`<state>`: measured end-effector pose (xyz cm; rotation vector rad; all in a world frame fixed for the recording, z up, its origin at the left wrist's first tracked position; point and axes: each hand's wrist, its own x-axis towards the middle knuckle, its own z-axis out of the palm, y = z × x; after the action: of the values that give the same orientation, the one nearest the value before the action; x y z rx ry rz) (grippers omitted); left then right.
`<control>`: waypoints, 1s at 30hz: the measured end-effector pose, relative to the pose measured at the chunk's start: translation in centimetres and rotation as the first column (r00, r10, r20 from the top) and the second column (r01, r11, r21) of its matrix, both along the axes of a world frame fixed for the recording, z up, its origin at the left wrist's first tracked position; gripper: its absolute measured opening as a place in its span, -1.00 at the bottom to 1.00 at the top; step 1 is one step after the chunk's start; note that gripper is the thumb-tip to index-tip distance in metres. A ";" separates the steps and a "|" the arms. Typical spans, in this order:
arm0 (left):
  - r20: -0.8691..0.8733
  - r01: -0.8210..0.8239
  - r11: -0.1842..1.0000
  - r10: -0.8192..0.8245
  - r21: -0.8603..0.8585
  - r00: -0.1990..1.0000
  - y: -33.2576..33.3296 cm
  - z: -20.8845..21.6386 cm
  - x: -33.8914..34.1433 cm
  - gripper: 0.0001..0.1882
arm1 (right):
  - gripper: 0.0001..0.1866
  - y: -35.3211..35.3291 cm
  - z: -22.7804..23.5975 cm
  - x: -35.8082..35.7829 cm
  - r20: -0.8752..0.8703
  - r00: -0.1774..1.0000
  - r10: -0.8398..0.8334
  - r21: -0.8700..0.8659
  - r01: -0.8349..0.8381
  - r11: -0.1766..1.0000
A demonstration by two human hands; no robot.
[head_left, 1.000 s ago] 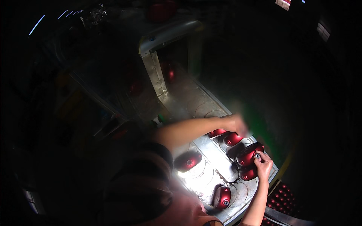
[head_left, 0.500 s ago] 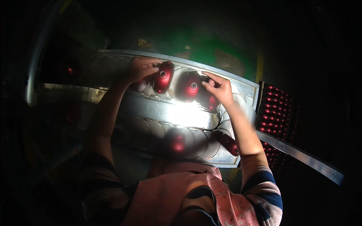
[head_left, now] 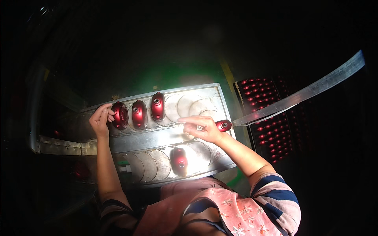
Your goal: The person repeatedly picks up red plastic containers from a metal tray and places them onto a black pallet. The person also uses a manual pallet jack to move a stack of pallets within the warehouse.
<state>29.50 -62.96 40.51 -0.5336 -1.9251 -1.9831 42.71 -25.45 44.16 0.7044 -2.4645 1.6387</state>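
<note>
My left hand (head_left: 103, 119) is at the far-left of the conveyor, its bent fingers and thumb closed against the left edge of a glossy dark red bottle (head_left: 120, 115). Right of it stand a second red bottle (head_left: 139, 115) and a third red bottle (head_left: 158, 107), short necks showing. Over the middle divider, my right hand (head_left: 204, 128) hovers with fingers stretched and thumb apart, holding nothing visible. Beside its wrist, at the conveyor's right end, is another red bottle (head_left: 224, 125), partly hidden by the arm. A red bottle (head_left: 180, 161) sits on the near row in bright glare.
The conveyor (head_left: 157, 165) has overlapping metal plates, a raised metal divider (head_left: 138, 139) and a metal rim. A long metal strip (head_left: 307, 94) juts out at the right. Beyond it, many red shiny pieces (head_left: 267, 118) stand in rows. The surroundings are dark.
The view has shifted. The far-row bottles have moved left, and the right-end bottle has come further round the bend. My right hand has left the far row for the divider.
</note>
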 end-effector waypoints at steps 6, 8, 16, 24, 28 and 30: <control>-0.046 0.491 0.857 -0.490 0.160 0.871 19.1 3.5 16.5 -0.69 | -0.62 9.2 -1.2 18.3 0.108 0.984 -0.140 -0.053 0.146 0.988; 0.032 0.693 0.697 -0.709 0.183 0.704 26.5 2.9 21.1 -0.74 | -0.57 13.3 -2.6 23.6 0.098 0.952 -0.292 -0.022 0.295 0.955; 0.737 0.943 0.328 -0.626 -0.046 0.254 51.7 -2.6 35.4 -0.77 | -0.52 30.7 -7.2 42.8 0.488 0.645 -0.588 -0.335 0.760 0.556; 0.842 0.990 0.007 -0.527 -0.138 0.120 70.7 -9.8 36.6 -0.64 | -0.48 45.2 -15.1 53.5 0.597 0.319 -0.737 -0.312 0.938 0.153; 0.856 0.975 -0.129 -0.508 -0.180 0.091 83.3 -16.0 35.2 -0.53 | -0.46 51.0 -22.5 58.5 0.589 0.166 -0.791 -0.218 0.975 0.043; 0.868 0.971 -0.188 -0.495 -0.148 0.037 91.2 -19.9 35.4 -0.44 | -0.33 55.0 -25.9 61.6 0.816 0.154 -0.557 -0.218 0.975 -0.050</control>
<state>64.88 28.20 20.62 -2.3655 -3.4870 -1.4886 104.31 29.59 18.22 -1.3500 -1.2273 1.9270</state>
